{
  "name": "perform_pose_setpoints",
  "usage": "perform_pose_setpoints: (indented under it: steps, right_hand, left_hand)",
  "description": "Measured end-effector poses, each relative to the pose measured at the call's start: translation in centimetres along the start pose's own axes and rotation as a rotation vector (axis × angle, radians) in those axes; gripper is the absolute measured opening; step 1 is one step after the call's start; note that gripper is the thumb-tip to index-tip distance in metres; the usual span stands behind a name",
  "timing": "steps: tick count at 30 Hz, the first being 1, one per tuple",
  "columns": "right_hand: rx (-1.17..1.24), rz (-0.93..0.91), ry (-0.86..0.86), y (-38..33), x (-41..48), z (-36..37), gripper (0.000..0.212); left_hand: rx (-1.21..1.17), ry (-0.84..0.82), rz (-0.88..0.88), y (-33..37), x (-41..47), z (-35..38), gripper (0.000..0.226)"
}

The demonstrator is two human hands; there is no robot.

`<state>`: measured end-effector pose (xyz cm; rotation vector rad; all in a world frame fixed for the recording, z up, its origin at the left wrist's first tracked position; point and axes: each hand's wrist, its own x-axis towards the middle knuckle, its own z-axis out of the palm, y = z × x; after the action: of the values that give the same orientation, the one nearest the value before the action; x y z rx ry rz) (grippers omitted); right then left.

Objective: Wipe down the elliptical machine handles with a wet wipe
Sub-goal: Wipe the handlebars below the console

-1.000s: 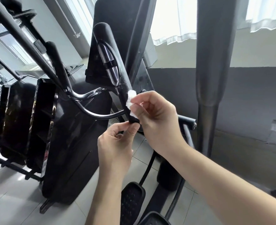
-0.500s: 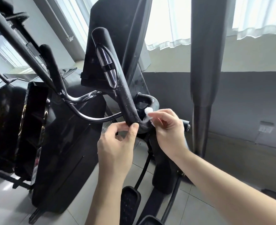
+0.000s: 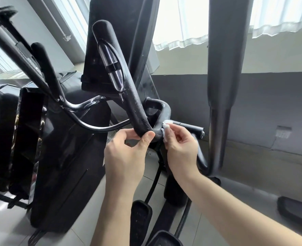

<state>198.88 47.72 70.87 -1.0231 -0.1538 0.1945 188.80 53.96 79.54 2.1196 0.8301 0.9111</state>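
Grey wall (image 3: 270, 107) and white curtains (image 3: 182, 23) stand behind the black elliptical; our left hand (image 3: 127, 157) curls thumb and fingers round the lower bend of the padded handle (image 3: 129, 96); our right hand (image 3: 182, 150), just beside it, pinches a small white wet wipe (image 3: 165, 127) between thumb and fingertips, pressed against the bar just past that bend; how far the wipe wraps round we cannot quite tell; a thick swing arm (image 3: 223, 68) rises on the right.
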Motion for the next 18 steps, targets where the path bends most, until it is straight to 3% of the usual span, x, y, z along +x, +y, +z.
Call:
perform_pose_setpoints:
  steps: [4, 8, 11, 15, 18]
  right_hand:
    - [-0.021, 0.1, 0.194, 0.2, 5.5, 1.7, 0.005]
    - [0.108, 0.213, 0.233, 0.9, 6.5, 2.3, 0.01]
    - [0.114, 0.204, 0.192, 1.1, 2.1, 1.8, 0.014]
    - [0.094, 0.134, -0.04, 0.6, -4.2, -0.3, 0.017]
    - [0.132, 0.149, 0.044, 0.5, -2.6, 0.2, 0.011]
  left_hand:
    - [0.007, -0.015, -0.004, -0.1, 0.1, -0.1, 0.023]
    - [0.016, -0.024, 0.021, -0.1, 0.2, -0.3, 0.023]
    - [0.008, -0.031, 0.005, -0.2, 0.2, -0.3, 0.025]
    - [0.007, -0.047, -0.004, -0.1, 0.3, -0.4, 0.029]
    - [0.012, -0.052, -0.009, 0.0, 0.3, -0.6, 0.031]
